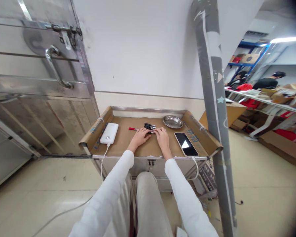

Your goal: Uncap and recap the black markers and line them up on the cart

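My left hand [139, 137] and my right hand [162, 135] meet over the middle of a cardboard-lined cart top [123, 146]. Their fingertips close from both sides on a dark pen [150, 132], which is partly covered by the fingers. Just beyond the fingertips lie several black pens [149, 125] bunched side by side. A red pen [131, 128] sticks out to the left of my left hand, its other end reaching toward the fingers. Exactly how each finger grips is too small to make out.
A white power bank [109, 133] with a cable lies at the left. At the right are a round steel dish [173, 121] and a cabled phone [186, 144]. Raised cardboard-covered sides bound the cart. A grey wrapped pole [215, 98] stands close at its right; people sit farther off.
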The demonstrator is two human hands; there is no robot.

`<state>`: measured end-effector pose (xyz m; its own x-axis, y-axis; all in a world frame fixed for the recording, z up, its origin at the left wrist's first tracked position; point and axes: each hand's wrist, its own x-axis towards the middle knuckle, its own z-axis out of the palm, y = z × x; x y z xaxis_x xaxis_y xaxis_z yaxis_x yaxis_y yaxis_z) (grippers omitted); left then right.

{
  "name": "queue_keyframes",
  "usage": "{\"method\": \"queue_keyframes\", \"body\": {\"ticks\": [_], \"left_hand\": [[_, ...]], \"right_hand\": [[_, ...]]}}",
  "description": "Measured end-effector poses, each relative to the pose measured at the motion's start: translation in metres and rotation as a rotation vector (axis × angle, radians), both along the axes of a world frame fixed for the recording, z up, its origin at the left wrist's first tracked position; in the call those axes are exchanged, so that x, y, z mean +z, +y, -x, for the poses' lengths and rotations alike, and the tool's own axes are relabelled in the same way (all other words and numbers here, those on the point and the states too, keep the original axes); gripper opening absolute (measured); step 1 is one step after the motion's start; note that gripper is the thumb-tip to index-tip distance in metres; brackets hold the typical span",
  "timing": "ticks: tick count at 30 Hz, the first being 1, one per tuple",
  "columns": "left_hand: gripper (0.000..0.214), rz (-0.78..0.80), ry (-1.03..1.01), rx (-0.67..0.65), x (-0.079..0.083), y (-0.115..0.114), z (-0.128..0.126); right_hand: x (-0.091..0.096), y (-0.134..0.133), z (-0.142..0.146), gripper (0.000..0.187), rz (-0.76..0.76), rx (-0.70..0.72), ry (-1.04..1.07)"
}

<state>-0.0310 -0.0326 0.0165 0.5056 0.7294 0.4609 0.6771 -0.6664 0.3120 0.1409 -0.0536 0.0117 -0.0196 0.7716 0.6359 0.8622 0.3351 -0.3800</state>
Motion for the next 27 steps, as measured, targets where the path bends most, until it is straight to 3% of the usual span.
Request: {"method": "queue_keyframes", "body": {"ticks": [6,11,15,17,21,24,27], "left_hand": [[0.018,-0.007,0.005,0.068,0.001,0.0,0.0],[0.019,-0.041,-0.101,0.083,0.001,-0.001,-0.001],[0.021,-0.038,-0.112,0.07,0.0,0.001,-0.001],[0.022,-0.039,-0.096,0.096,-0.001,0.002,-0.001],[0.023,-0.089,-0.065,0.343,-0.001,-0.001,0.0],[0.024,-0.11,-0.093,0.588,-0.002,-0.007,0.003],[0.025,-0.116,-0.102,0.681,-0.005,-0.012,0.005]], "right_hand": [[0.001,-0.001,-0.001,0.031,0.022,-0.1,-0.002],[0.002,-0.002,0.001,0.029,0.046,-0.103,-0.053],[0.006,-0.005,0.005,0.03,0.051,0.114,-0.011],[0.009,-0.007,0.008,0.042,0.073,0.26,-0.007],[0.009,-0.005,0.01,0.063,0.125,0.317,-0.002],[0.003,0.002,0.008,0.058,0.132,0.243,-0.015],[-0.004,0.008,0.007,0.043,0.135,0.175,-0.064]]}}
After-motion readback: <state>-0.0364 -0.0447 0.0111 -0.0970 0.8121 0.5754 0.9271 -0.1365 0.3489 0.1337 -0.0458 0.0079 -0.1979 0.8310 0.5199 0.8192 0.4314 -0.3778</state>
